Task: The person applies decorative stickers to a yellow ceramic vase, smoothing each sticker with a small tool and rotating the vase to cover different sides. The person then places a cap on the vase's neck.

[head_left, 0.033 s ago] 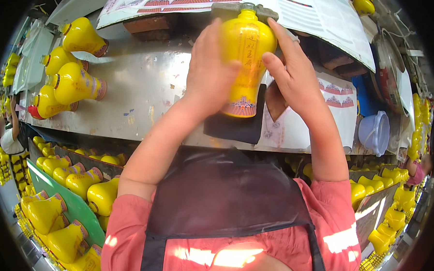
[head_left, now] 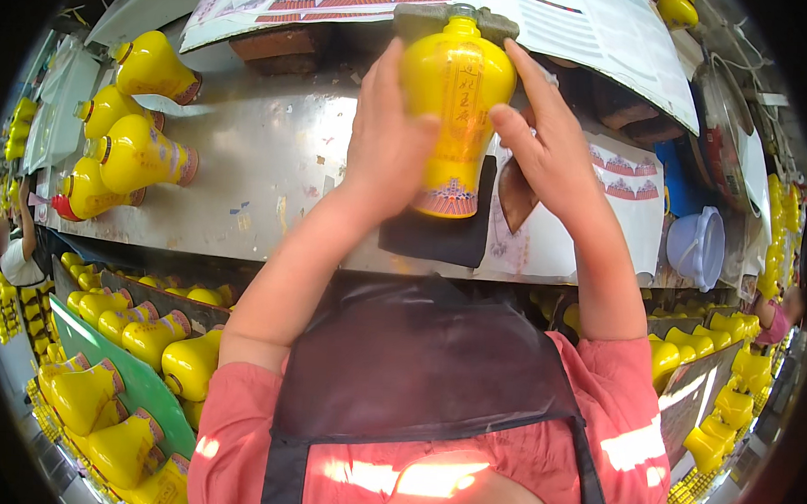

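Note:
A glossy yellow bottle point(head_left: 458, 142) lies on a black pad point(head_left: 435, 240), its neck against a grey block point(head_left: 499, 24). It has a vertical label panel and a patterned red-and-blue band at the base. My left hand point(head_left: 389, 125) cups the bottle's left side, its thumb slightly blurred over the front. On the other side my right hand point(head_left: 548, 137) curves around the shoulder, with the index fingertip near the neck and the thumb at the bottle's edge. Beneath the right hand a brown, leaf-shaped piece point(head_left: 517, 196) rests on a printed sheet point(head_left: 626, 208).
Several yellow bottles point(head_left: 147, 155) lie at the left of the metal table point(head_left: 273, 147). Printed decal sheets point(head_left: 602, 44) cover a raised surface at the back. A pale bucket point(head_left: 696, 247) stands at the right. More bottles point(head_left: 191, 364) fill trays below, and other people work at both sides.
My right hand has shifted slightly right and down along the bottle. The left hand has moved a little left. The bottle lies in nearly the same place.

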`<state>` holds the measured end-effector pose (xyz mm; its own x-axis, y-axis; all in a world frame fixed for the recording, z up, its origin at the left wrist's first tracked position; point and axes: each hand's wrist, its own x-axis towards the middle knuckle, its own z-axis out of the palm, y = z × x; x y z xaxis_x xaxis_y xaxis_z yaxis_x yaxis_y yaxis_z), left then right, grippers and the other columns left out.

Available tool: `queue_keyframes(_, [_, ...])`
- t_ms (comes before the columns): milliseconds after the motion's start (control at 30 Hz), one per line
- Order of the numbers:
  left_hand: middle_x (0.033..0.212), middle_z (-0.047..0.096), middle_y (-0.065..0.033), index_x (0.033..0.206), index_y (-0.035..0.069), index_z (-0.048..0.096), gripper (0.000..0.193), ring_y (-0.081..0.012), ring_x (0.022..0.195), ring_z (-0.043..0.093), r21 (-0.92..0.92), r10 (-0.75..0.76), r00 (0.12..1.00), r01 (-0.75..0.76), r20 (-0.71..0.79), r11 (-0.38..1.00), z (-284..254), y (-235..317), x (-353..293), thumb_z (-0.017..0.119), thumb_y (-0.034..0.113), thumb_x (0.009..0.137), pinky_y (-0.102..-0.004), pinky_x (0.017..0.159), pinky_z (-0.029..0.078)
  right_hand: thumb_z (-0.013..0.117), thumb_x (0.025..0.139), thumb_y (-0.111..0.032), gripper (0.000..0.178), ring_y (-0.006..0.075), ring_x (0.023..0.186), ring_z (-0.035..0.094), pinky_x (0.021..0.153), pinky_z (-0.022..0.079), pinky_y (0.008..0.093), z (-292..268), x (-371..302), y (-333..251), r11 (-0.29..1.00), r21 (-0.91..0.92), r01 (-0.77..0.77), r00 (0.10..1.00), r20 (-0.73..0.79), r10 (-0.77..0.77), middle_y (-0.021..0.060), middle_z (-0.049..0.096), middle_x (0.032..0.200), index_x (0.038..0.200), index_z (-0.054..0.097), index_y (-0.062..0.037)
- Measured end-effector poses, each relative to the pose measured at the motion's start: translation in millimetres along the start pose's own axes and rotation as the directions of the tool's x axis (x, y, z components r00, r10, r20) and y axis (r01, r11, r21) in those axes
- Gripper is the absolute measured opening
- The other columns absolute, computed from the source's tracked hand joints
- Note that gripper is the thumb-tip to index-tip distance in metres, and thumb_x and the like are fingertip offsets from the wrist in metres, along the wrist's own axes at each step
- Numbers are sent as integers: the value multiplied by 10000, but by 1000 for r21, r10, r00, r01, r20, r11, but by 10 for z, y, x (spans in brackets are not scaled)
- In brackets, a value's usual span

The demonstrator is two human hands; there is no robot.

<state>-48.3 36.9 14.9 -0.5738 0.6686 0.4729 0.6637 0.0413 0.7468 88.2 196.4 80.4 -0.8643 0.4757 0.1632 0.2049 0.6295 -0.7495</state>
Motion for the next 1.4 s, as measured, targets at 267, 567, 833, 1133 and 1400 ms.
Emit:
queue_keyframes(267, [1553, 374, -245, 1626, 10, 209, 788, -390, 1415, 423, -465, -226, 966, 260, 127, 847, 3, -78, -324, 583, 309, 1000, -482, 1197, 330, 745, 891, -298, 970, 232, 790, 696, 764, 554, 332, 148, -226, 221, 935, 294, -199, 978, 125, 169, 238, 665, 1243, 1654, 203, -46])
queue_keyframes(567, [1550, 377, -240, 1617, 25, 229, 874, -371, 1451, 396, -389, -261, 964, 261, 53, 884, 157, -70, -279, 691, 385, 969, -470, 1205, 320, 694, 957, -344, 990, 239, 699, 691, 667, 531, 334, 362, -215, 200, 941, 278, -195, 981, 64, 184, 147, 690, 790, 1666, 69, -49])
queue_keyframes(833, [1550, 398, -217, 1615, 29, 247, 881, -340, 1442, 427, -469, -250, 966, 249, 61, 847, 146, -80, -294, 729, 357, 954, -454, 1187, 361, 690, 958, -389, 1010, 243, 698, 691, 670, 531, 340, 360, -246, 278, 954, 256, -156, 987, 65, 144, 144, 689, 784, 1669, 56, -56])
queue_keyframes(1133, [1571, 365, -215, 1617, 24, 230, 901, -336, 1409, 455, -569, -285, 956, 276, 75, 775, 133, -86, -282, 729, 368, 951, -466, 1148, 409, 709, 950, -354, 953, 160, 670, 639, 636, 505, 289, 296, -193, 306, 859, 472, -199, 980, 98, 173, 102, 657, 760, 1671, 141, -96])
queue_keyframes(1400, [1563, 349, -217, 1611, 27, 202, 993, -354, 1381, 480, -464, -292, 951, 306, 103, 831, 86, 34, -236, 807, 327, 882, -478, 1085, 500, 748, 890, -319, 931, 120, 600, 568, 579, 461, 278, 333, -201, 323, 923, 335, -187, 982, 49, 181, 49, 600, 683, 1642, 254, -79])
